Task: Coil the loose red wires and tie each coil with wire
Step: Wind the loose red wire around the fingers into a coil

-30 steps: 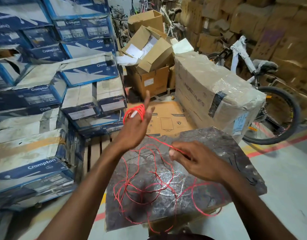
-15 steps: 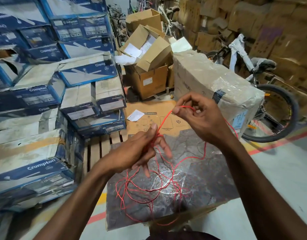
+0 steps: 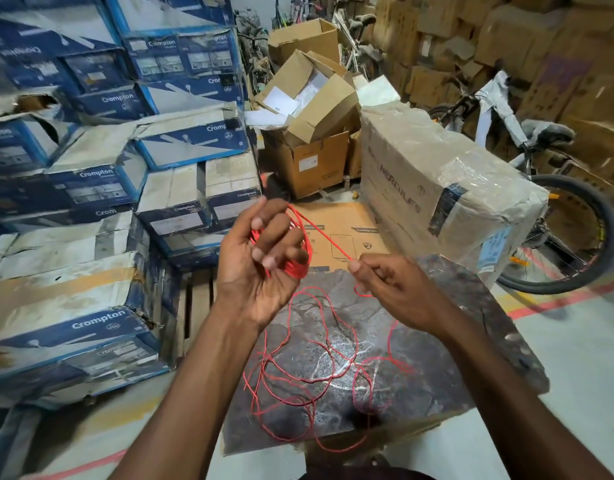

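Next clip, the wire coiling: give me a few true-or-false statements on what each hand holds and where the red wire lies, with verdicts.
1. The left hand grips a coil of red wire. True.
2. The right hand holds nothing. False: it pinches a strand that runs up to the coil.
3. All the red wire is wound up. False: loose loops lie on the dark wrapped surface under the hands.
4. A bicycle stands behind the wrapped carton on the right. True.
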Motion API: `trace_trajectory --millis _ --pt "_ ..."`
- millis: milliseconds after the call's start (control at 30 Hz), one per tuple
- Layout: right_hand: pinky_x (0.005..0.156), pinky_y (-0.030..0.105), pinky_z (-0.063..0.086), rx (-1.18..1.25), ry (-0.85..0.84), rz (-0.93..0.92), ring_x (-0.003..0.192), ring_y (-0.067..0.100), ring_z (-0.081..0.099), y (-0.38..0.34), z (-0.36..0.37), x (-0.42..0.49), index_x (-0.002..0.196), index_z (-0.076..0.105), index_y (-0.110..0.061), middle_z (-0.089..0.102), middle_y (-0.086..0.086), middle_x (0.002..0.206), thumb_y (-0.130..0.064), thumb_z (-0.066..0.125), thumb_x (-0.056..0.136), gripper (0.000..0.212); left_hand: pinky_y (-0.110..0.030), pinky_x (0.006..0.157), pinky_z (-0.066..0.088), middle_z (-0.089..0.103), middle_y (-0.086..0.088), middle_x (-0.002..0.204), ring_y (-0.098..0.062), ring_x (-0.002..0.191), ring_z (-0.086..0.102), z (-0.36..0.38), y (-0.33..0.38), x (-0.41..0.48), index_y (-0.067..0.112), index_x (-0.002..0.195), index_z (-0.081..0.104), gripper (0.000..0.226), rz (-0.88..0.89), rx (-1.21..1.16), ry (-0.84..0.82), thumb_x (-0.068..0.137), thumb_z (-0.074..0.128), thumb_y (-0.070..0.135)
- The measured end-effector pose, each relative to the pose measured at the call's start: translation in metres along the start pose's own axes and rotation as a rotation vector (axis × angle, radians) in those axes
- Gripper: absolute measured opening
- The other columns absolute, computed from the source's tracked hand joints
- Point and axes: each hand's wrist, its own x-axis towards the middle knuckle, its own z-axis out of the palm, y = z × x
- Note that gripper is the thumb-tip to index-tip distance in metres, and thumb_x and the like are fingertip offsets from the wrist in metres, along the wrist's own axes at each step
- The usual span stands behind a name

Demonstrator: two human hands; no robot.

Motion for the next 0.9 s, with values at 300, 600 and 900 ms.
trace_trajectory --millis 300,600,900 --pt "0.049 0.034 0.044 0.133 -0.394 0.098 0.051 0.005 0.044 -0.015 -0.003 -0.04 0.075 0.055 -0.015 0.043 -0.01 0.056 -0.043 0.051 0.105 0.042 -0.058 0.104 0.048 0.053 -0.023 0.147 -0.04 0.129 0.058 -0.012 0.012 0.03 0.006 0.146 0.047 0.051 0.244 0.344 0.327 0.108 0.029 0.034" --pt "0.058 0.043 0.06 0.129 -0.385 0.028 0.055 0.021 0.048 -0.058 -0.044 -0.042 0.108 0.066 -0.025 0.045 0.018 0.068 -0.023 0.053 0.107 0.013 -0.026 0.097 0.048 0.074 0.007 0.119 -0.002 0.098 0.07 -0.028 -0.015 0.021 0.057 0.154 -0.004 0.053 0.048 2.131 0.182 0.106 0.02 0.054" --pt "0.045 0.027 0.025 0.19 -0.1 -0.125 0.049 0.024 0.028 -0.051 -0.066 -0.024 0.102 0.07 -0.015 0.037 0.016 0.064 -0.005 0.043 0.102 0.029 -0.011 0.076 0.037 0.058 0.025 0.074 0.005 0.083 0.054 0.009 -0.022 -0.009 0.059 0.142 0.039 0.048 -0.181 2.195 -0.057 0.102 0.013 0.059"
